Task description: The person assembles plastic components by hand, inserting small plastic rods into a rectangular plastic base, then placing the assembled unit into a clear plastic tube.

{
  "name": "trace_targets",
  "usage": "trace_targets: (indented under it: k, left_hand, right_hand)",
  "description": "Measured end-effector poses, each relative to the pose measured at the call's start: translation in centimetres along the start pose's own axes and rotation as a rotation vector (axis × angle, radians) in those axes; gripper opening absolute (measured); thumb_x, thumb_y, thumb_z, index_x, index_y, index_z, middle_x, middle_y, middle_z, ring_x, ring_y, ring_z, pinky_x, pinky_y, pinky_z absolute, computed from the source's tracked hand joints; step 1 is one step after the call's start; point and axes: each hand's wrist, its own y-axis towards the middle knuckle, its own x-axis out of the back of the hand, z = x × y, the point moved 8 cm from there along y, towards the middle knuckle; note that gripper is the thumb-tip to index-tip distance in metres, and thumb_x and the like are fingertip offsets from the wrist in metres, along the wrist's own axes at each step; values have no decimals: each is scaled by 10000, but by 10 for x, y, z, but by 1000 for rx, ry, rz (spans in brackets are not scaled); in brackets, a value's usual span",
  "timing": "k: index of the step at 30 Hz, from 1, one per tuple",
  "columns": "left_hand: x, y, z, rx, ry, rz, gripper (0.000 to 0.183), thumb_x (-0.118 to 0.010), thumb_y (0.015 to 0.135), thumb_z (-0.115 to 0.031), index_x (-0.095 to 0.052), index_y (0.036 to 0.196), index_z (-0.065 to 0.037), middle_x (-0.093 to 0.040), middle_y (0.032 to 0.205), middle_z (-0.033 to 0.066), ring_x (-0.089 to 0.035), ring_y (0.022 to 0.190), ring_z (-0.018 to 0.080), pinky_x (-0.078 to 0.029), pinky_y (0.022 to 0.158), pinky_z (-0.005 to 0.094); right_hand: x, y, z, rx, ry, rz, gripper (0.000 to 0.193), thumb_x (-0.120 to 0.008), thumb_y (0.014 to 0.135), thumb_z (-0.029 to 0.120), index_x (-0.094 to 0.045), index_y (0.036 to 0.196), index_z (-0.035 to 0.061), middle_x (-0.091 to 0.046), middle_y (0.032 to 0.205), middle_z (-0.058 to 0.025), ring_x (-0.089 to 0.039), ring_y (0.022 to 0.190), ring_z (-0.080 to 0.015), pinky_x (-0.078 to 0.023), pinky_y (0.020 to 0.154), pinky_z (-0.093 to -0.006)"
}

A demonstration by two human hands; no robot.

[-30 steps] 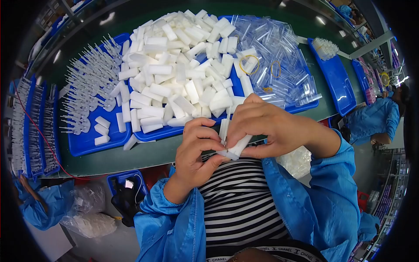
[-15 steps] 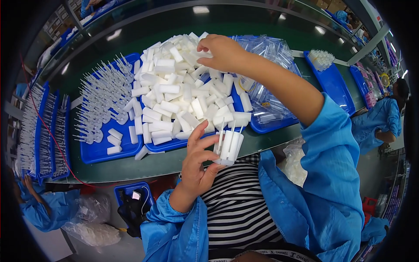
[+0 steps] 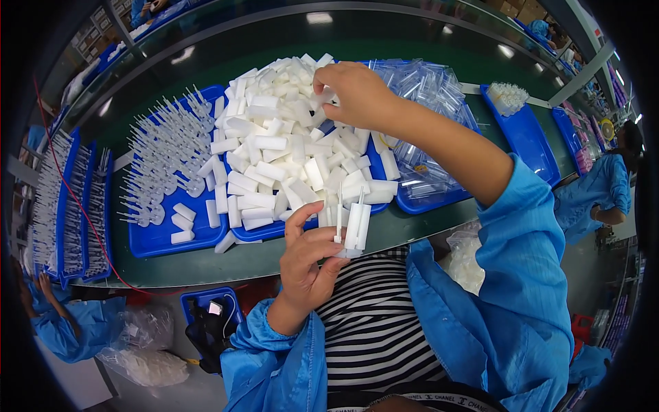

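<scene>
White sticks between left fingers

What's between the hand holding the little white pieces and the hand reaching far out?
In the head view, a heap of white blocks on a blue tray lies between the left hand and the right hand.

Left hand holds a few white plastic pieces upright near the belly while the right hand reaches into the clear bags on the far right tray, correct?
Not quite: the head view shows the right hand on the pile of white plastic pieces, not the clear bags. The left hand does hold white pieces upright.
</scene>
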Motion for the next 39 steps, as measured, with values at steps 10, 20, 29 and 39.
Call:
trace_targets:
  k: [10, 20, 29, 39]
  left_hand:
    - [-11, 4, 5, 4, -60, 49, 153, -684, 779, -107, -574, 882, -81, -668, 879, 94, -587, 905, 277, -302, 980, 506]
    - [-19, 1, 8, 70, -87, 86, 152, -699, 769, -114, -605, 884, -81, -681, 862, 79, -520, 1052, 358, -300, 974, 485]
    - [-19, -4, 14, 172, -224, 30, 173, -713, 762, -121, -626, 901, -68, -681, 865, 83, -462, 1116, 359, -303, 972, 480]
    - [-17, -4, 6, 60, -225, 43, 183, -722, 758, -152, -627, 893, -73, -670, 831, 78, -493, 1069, 380, -323, 950, 492]
  right_hand:
    - [48, -81, 50, 184, 205, -107, 400, -689, 640, 63, -603, 1029, 91, -647, 800, -29, -633, 690, -209, -492, 605, -303]
    - [59, -105, 49, 220, 275, -227, 299, -729, 585, 21, -541, 814, 59, -677, 931, -83, -651, 688, -215, -497, 561, -283]
    - [64, -119, 44, 211, 285, -339, 231, -711, 645, 97, -578, 833, 84, -647, 840, -30, -610, 627, -185, -464, 532, -288]
    - [72, -128, 48, 303, 276, -305, 296, -724, 635, 32, -641, 916, 71, -677, 895, -54, -592, 581, -172, -440, 506, -284]
